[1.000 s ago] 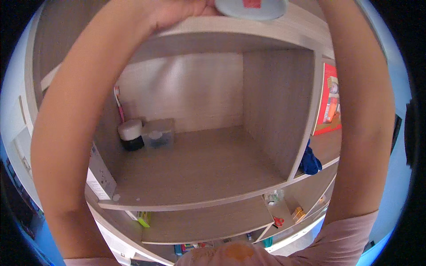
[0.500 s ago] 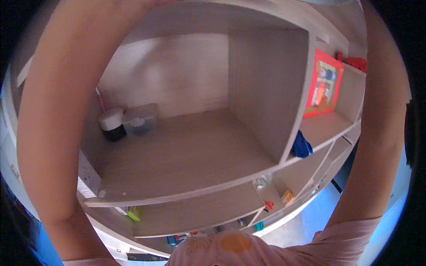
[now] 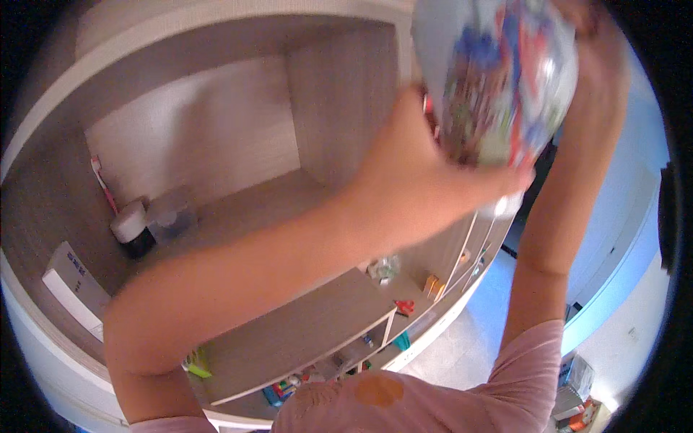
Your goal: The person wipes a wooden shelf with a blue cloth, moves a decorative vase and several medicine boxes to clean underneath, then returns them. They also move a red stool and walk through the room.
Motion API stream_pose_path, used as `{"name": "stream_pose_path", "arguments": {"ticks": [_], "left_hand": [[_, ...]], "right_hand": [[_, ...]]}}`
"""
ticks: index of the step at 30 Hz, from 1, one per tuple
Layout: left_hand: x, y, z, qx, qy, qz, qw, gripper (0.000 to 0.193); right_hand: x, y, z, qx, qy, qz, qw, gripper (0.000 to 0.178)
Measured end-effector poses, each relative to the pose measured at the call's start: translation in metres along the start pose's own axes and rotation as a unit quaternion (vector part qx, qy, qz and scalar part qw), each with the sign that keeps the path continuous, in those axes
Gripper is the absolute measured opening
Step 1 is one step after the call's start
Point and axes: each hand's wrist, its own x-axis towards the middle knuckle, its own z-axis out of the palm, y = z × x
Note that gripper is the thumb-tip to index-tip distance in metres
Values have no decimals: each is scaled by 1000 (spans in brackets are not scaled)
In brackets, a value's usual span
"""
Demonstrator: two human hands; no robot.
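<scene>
High at the right, my left hand (image 3: 426, 169) is wrapped round the lower part of a rounded clear container (image 3: 498, 79). Blue, red, white and green items show through its wall, too smeared to name. A small white rounded thing (image 3: 503, 206) appears just below the hand; whether it belongs to the container I cannot tell. My right hand (image 3: 588, 29) is raised beside the container's upper right side, at the picture's top edge. Its fingers are blurred and partly hidden, so their grip does not show.
Behind my left arm is a wooden shelf compartment (image 3: 245, 123). On its left stand a black jar with a white lid (image 3: 132, 224), a clear box (image 3: 172, 215), a pink toothbrush (image 3: 103, 184) and a white box (image 3: 76, 281). Lower shelves hold red scissors (image 3: 404, 307) and an orange box (image 3: 433, 287).
My left hand has come down from the top edge and across to the right, bringing the clear container into view. The view has shifted right. My right arm now appears further left.
</scene>
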Motion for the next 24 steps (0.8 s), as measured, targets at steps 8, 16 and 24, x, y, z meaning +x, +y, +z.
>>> {"name": "stream_pose_path", "arguments": {"ticks": [8,16,24], "left_hand": [[-68,-17,1,-42,-22,-171,984,64],[-93,-2,-26,-11,10,-309,951,52],[-86,-3,-67,37,11,-324,945,57]], "right_hand": [[-109,82,56,150,126,-63,979,26],[-118,126,84,103,191,-29,976,29],[-103,157,86,111,185,-46,975,29]]}}
